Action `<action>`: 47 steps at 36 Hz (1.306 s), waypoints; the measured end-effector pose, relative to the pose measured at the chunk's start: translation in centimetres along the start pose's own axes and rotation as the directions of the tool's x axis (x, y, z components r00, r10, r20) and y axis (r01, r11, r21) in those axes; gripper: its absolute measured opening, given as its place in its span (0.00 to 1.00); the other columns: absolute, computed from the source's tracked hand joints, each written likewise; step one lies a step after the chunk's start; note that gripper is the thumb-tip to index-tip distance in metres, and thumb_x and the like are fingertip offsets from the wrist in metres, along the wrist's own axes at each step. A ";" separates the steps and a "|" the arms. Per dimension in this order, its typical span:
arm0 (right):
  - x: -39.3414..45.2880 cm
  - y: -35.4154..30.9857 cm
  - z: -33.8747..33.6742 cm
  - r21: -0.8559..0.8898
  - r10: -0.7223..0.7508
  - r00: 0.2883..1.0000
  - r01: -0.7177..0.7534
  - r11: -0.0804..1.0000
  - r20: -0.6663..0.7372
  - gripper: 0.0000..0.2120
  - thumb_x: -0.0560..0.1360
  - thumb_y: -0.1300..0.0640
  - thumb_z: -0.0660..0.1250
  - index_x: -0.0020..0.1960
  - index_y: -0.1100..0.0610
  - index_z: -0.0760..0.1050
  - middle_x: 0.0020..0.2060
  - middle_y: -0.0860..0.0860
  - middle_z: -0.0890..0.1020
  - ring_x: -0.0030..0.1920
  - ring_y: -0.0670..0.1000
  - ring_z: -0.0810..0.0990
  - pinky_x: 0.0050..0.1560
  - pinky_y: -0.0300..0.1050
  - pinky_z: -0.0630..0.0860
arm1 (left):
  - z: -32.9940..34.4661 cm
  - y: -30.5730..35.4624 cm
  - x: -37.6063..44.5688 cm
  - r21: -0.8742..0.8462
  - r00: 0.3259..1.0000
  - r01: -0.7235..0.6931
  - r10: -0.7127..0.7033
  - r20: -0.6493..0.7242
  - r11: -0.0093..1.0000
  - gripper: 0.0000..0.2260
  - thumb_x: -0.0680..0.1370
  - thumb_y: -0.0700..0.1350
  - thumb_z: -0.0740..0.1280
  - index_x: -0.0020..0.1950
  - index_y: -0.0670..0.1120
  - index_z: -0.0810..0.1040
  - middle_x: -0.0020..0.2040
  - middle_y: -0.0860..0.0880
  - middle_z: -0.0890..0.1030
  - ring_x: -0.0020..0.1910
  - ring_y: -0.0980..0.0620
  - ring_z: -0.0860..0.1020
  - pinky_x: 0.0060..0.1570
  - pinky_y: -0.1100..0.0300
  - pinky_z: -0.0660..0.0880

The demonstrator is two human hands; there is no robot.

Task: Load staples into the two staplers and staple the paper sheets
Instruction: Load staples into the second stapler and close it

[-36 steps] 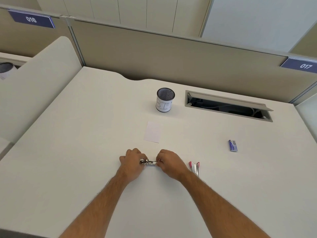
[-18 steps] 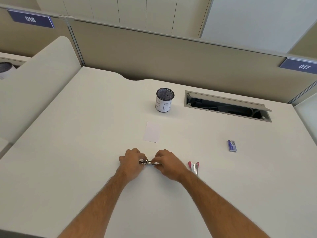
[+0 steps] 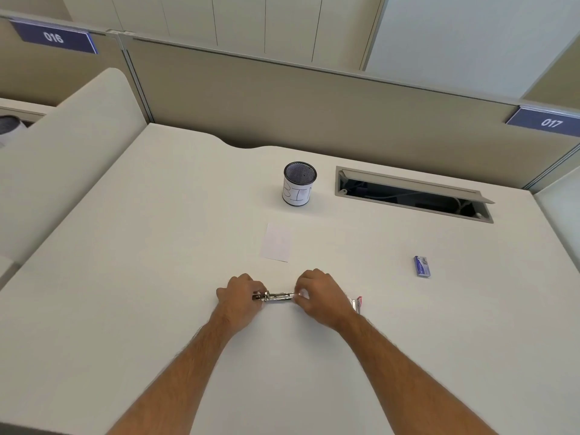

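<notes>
Head view: pale desk (image 3: 125,277) (partitioned cubicle) under both hands.

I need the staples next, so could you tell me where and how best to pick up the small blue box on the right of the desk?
Pinch the blue box across its two long sides, coming straight down from above. It lies flat on the desk, long axis running away from you, with free space all round, so the narrow width probably fits between thumb and fingers.
</notes>
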State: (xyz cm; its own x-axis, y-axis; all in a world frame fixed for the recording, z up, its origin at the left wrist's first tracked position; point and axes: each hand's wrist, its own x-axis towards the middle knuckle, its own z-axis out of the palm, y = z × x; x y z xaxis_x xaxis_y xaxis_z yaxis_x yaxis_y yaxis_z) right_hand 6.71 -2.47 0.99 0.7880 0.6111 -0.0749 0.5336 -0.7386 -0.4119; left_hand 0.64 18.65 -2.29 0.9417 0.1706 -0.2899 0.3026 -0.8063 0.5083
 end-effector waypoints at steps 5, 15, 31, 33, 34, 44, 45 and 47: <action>0.4 -2.3 0.8 0.109 -0.031 0.998 0.036 0.993 -0.052 0.13 0.77 0.53 0.70 0.60 0.56 0.81 0.54 0.51 0.81 0.58 0.53 0.75 0.60 0.49 0.70 | 0.0 0.1 -0.3 -0.067 1.000 -0.015 0.015 0.000 0.998 0.07 0.74 0.48 0.70 0.50 0.55 0.84 0.41 0.55 0.74 0.47 0.51 0.77 0.52 0.52 0.75; 0.9 -5.0 1.7 0.376 0.094 0.995 -0.103 0.921 0.043 0.09 0.78 0.52 0.67 0.50 0.53 0.84 0.43 0.50 0.83 0.46 0.49 0.80 0.51 0.48 0.77 | 0.8 0.7 -1.4 -0.160 0.999 0.034 -0.031 0.021 0.986 0.07 0.73 0.48 0.69 0.38 0.52 0.72 0.38 0.53 0.78 0.30 0.55 0.75 0.26 0.60 0.70; 0.4 -3.4 3.8 0.142 0.219 0.966 -0.199 0.970 -0.137 0.10 0.81 0.62 0.63 0.48 0.63 0.81 0.50 0.54 0.77 0.51 0.54 0.75 0.48 0.51 0.76 | 1.5 2.0 -2.2 -0.247 0.996 0.084 -0.078 0.036 0.965 0.11 0.71 0.50 0.74 0.41 0.47 0.73 0.39 0.50 0.77 0.29 0.51 0.72 0.25 0.56 0.70; 0.0 -3.3 4.2 0.078 0.180 0.974 -0.170 0.982 -0.140 0.08 0.80 0.63 0.63 0.48 0.63 0.80 0.50 0.53 0.76 0.51 0.54 0.75 0.46 0.51 0.76 | 1.5 2.0 -2.3 -0.233 0.997 0.080 -0.074 0.035 0.969 0.11 0.72 0.50 0.73 0.41 0.47 0.73 0.39 0.50 0.78 0.29 0.52 0.72 0.25 0.57 0.69; -0.1 -3.3 4.2 0.086 0.180 0.973 -0.169 0.982 -0.147 0.08 0.80 0.64 0.63 0.48 0.63 0.81 0.50 0.53 0.77 0.50 0.54 0.76 0.46 0.51 0.76 | 1.4 2.1 -2.3 -0.227 0.997 0.079 -0.073 0.034 0.971 0.11 0.72 0.50 0.73 0.41 0.47 0.73 0.39 0.50 0.78 0.29 0.52 0.72 0.25 0.57 0.69; 1.0 -3.0 2.6 0.658 0.631 0.775 -0.468 0.590 -0.015 0.09 0.70 0.61 0.75 0.49 0.56 0.78 0.41 0.50 0.83 0.43 0.51 0.80 0.41 0.41 0.74 | 1.1 2.6 -2.2 -0.178 0.997 0.067 -0.061 0.038 0.982 0.09 0.73 0.48 0.73 0.42 0.46 0.74 0.40 0.49 0.78 0.29 0.51 0.72 0.23 0.58 0.68; 1.1 -2.9 2.5 0.663 0.640 0.768 -0.479 0.576 -0.001 0.12 0.70 0.60 0.76 0.51 0.56 0.78 0.41 0.51 0.83 0.43 0.51 0.81 0.41 0.41 0.74 | 1.1 2.7 -2.3 -0.177 0.997 0.069 -0.063 0.038 0.982 0.08 0.73 0.47 0.72 0.42 0.46 0.75 0.39 0.49 0.78 0.28 0.51 0.72 0.23 0.58 0.67; 1.2 -2.8 2.5 0.670 0.648 0.761 -0.490 0.558 0.018 0.15 0.69 0.60 0.77 0.53 0.57 0.78 0.41 0.50 0.83 0.43 0.51 0.80 0.40 0.40 0.73 | 1.0 2.8 -2.4 -0.175 0.998 0.064 -0.059 0.037 0.982 0.06 0.74 0.46 0.70 0.42 0.46 0.75 0.39 0.49 0.77 0.28 0.51 0.71 0.23 0.58 0.68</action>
State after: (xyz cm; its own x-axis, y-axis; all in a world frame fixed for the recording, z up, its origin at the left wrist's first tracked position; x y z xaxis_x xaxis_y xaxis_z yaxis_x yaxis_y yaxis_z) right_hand 5.42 1.07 -0.17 0.9403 -0.0085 -0.3402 -0.2946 -0.5209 -0.8012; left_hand -0.92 15.38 -1.01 0.9162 0.1969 -0.3489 0.3837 -0.6820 0.6226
